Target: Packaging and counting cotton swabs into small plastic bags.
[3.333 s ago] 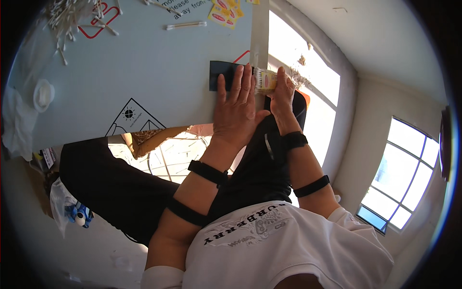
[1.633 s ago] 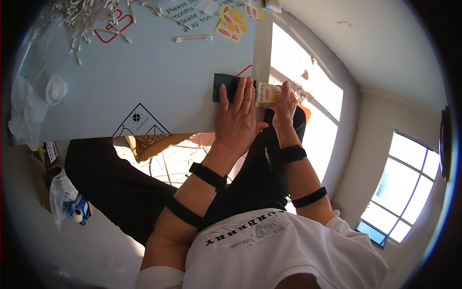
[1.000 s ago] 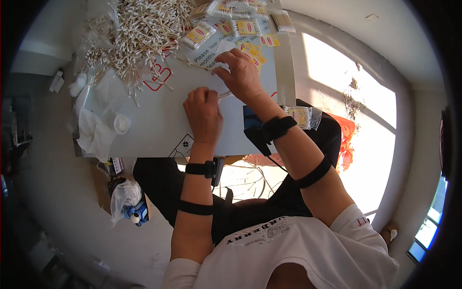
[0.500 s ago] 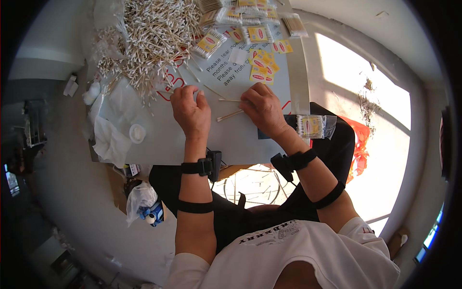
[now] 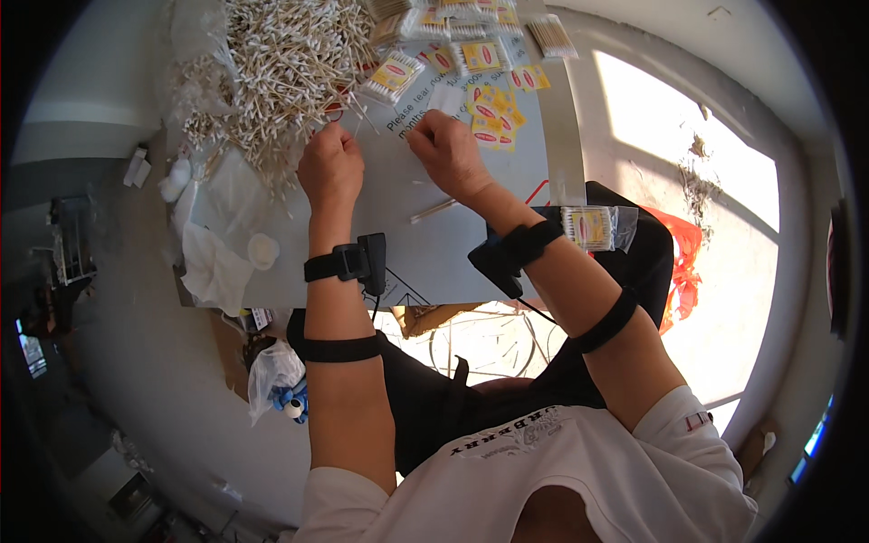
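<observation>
My left hand (image 5: 330, 169) is closed, its fingertips hidden at the near edge of a big heap of loose cotton swabs (image 5: 294, 68). To its right, my right hand (image 5: 447, 152) is curled with fingers bent, close to a small pale paper or plastic square (image 5: 444, 100). Whatever either hand may pinch is out of sight. A few cotton swabs (image 5: 433, 211) lie on the table below my right wrist. Yellow printed cards (image 5: 493, 116) are spread beyond my right hand, and filled packs of swabs (image 5: 396, 74) lie farther back.
On the grey-white table (image 5: 398, 262), crumpled clear plastic (image 5: 217, 262) and a small white round cup or lid (image 5: 262, 252) lie at left. A bagged swab pack (image 5: 587, 228) rests by the right edge. A red plastic bag (image 5: 683, 271) is on the floor at right.
Both hands have moved away from me and to the left, my left one to the swab heap's edge. The swabs that were at my right fingertips lie below that hand.
</observation>
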{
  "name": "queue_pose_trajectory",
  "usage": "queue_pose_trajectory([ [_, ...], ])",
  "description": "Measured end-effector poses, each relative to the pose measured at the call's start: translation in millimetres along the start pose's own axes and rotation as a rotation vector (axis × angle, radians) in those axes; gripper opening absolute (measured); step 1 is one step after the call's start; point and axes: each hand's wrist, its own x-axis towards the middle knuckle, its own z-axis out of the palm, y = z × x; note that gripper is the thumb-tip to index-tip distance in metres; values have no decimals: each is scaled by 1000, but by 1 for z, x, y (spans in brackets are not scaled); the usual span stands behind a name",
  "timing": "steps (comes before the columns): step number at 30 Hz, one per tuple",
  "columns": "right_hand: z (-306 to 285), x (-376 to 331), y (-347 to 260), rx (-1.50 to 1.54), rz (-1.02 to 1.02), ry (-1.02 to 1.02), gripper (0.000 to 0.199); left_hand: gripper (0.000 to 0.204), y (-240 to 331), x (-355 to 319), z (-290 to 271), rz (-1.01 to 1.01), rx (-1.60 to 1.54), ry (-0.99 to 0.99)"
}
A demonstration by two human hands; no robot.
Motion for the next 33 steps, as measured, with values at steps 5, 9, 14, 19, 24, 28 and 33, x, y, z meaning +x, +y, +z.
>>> queue_pose_trajectory([
  [5, -46, -15, 1, 879, 474, 44, 10, 9, 3, -21, -4, 306, -59, -94],
  [9, -77, -63, -2, 870, 410, -284, 8, 11, 14, -30, 5, 381, -97, -110],
  [14, -79, -91, -8, 100, 27, -408, 24, 13, 15, -32, 11, 367, -150, -86],
  [19, -54, -69, -2, -3, -50, -93, 26, 16, 25, -37, 16, 375, -218, -83],
  [24, -46, -76, 1, -13, -100, -75, 25, 17, 26, -42, 16, 430, -250, -123],
  [28, -49, -80, 3, 81, -52, -73, 26, 15, 25, -49, 11, 499, -277, -209],
  [33, -52, -88, 3, 175, 19, -30, 30, 15, 24, -69, 6, 508, -289, -251],
])
